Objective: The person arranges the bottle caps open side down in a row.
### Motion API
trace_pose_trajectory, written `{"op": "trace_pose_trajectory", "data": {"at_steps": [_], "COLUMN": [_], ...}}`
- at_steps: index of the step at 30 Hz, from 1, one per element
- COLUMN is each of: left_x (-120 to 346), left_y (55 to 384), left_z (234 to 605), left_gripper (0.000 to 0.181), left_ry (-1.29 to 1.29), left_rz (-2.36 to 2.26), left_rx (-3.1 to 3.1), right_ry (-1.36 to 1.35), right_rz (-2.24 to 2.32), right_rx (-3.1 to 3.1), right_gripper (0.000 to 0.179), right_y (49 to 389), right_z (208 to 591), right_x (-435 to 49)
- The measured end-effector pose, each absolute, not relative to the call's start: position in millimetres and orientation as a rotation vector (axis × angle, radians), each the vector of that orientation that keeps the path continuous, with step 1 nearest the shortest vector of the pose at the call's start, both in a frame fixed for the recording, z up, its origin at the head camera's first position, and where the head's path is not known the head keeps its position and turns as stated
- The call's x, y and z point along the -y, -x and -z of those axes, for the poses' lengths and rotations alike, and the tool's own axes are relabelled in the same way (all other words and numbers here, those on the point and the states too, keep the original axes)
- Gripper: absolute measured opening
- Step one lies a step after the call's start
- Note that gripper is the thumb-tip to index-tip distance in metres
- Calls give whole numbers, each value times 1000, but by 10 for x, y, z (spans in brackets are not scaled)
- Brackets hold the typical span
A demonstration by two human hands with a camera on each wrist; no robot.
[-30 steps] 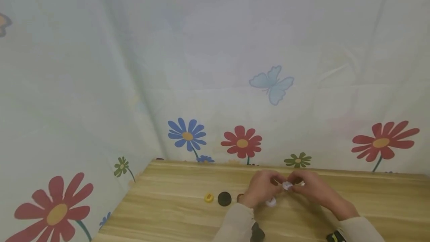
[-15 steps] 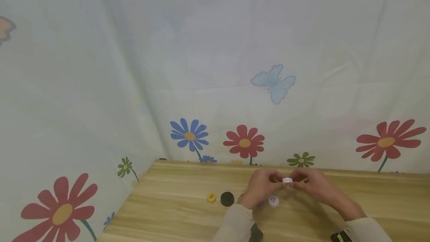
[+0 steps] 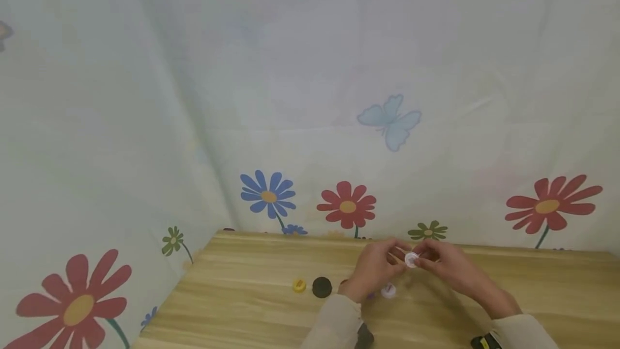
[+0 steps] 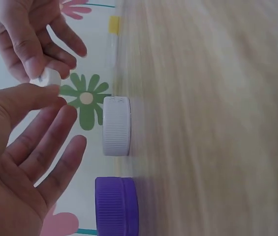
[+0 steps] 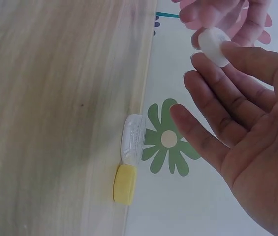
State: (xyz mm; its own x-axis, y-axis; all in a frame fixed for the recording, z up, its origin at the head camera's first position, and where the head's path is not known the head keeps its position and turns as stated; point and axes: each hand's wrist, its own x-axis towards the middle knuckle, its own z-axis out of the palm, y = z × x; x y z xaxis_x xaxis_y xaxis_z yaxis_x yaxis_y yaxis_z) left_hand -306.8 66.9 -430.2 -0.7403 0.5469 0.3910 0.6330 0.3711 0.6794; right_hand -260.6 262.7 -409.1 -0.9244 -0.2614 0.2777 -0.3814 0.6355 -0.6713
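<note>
Both hands pinch one small white cap between thumb and fingertips, the left hand [image 3: 375,269] on one side and the right hand [image 3: 455,269] on the other. The small white cap [image 3: 411,260] is up off the wooden surface [image 3: 252,306], near its far edge. Just beside the left hand, a white lid [image 3: 388,291] lies on the surface, with a purple lid [image 4: 115,206] next to it, partly hidden in the head view. To the left are a black lid [image 3: 322,287] and a yellow cap [image 3: 299,285], near each other. The right wrist view shows a clear lid [image 5: 133,139] just beside a second yellow cap [image 5: 125,184]. Behind hangs a cloth [image 3: 310,69] printed with flowers and a butterfly.
</note>
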Motion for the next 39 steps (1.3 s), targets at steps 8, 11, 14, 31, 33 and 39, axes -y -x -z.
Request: {"op": "trace_pose_trajectory", "data": {"at_steps": [8,11,14,31,33,39], "left_x": [-654,-674,-685,-648,-646,-614], "left_y": [3028,3033,3032,3048,3047,3029], "left_z": [4332,4337,4341,4296,4297,4300], "left_gripper": [29,27,25,20,20,18], "left_ry": [1055,1070,1061,1045,1051,1078], "left_rz": [1188,1132,1088,1151,1143,1152], "left_rx": [2563,2552,2564,2630,2635,2670], "right_ry": [-566,-581,-582,-697,-701,-731], "right_rz": [-1261,-1272,-1251,-1195,-1197,-1218], "right_rx": [2690,2684,2703,2702,2706,2707], "right_gripper": [25,23,21,22,21,19], "right_y": [2570,2563,2556,2567,2571,2572], "right_z": [4104,4100,4102,4055,4058,4091], "right_x": [-2601,-2617,-2627,-2658,-2661,-2664]}}
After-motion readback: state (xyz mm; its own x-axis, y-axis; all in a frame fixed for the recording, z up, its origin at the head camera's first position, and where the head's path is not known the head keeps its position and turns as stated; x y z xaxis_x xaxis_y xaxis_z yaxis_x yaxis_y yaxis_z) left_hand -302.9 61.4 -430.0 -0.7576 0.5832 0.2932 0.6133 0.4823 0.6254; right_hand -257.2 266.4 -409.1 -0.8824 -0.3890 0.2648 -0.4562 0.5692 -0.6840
